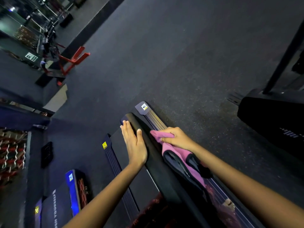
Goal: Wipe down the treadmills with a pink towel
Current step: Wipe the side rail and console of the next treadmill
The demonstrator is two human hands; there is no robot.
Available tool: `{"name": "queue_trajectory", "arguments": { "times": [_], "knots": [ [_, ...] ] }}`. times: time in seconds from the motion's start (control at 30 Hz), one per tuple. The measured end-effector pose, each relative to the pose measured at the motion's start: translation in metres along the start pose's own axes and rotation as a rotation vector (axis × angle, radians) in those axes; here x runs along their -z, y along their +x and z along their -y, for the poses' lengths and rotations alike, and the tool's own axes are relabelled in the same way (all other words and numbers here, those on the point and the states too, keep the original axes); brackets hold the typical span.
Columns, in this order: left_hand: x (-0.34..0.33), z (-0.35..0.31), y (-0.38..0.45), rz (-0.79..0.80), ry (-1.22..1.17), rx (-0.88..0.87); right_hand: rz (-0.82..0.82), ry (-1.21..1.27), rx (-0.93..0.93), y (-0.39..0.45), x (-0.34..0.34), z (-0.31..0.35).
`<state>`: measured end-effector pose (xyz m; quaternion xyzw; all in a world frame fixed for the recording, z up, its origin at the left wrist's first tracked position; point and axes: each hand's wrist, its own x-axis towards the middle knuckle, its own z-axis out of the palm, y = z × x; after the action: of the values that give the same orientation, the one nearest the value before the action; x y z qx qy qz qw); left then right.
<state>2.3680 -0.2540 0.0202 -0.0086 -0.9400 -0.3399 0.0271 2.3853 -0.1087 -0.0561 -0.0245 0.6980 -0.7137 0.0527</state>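
A black padded treadmill handrail (pixel 153 155) runs from the lower middle up toward the centre. My right hand (pixel 176 137) grips a bunched pink towel (pixel 174 150) with dark trim and holds it against the rail's right side. My left hand (pixel 134 143) lies flat with straight fingers against the rail's left side, thumb on top. Below the rail I see the treadmill deck (pixel 120 145) and its ribbed side rails (pixel 154 119), each with a yellow warning sticker.
A second treadmill with a blue-lit end cap (pixel 72 191) stands at the lower left. Dark rubber floor (pixel 164 55) spreads ahead. A red metal frame (pixel 72 60) sits at the far left, and a large black machine base (pixel 271 119) stands to the right.
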Motion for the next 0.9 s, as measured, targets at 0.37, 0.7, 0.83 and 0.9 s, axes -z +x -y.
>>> {"name": "queue_trajectory", "arguments": {
  "times": [0.37, 0.7, 0.83, 0.9],
  "knots": [
    [0.002, -0.008, 0.001, 0.021, 0.258, 0.002, 0.040, 0.140, -0.066, 0.026, -0.003, -0.006],
    [0.006, -0.012, 0.000, 0.080, 0.420, -0.010, 0.088, 0.192, -0.059, 0.041, -0.004, 0.001],
    [0.005, -0.013, 0.000, 0.080, 0.383, -0.017, 0.044, 0.195, -0.080, 0.055, -0.008, 0.003],
    [0.005, -0.013, 0.000, 0.079, 0.353, -0.014, 0.029, 0.155, -0.042, 0.066, -0.013, 0.013]
  ]
}}
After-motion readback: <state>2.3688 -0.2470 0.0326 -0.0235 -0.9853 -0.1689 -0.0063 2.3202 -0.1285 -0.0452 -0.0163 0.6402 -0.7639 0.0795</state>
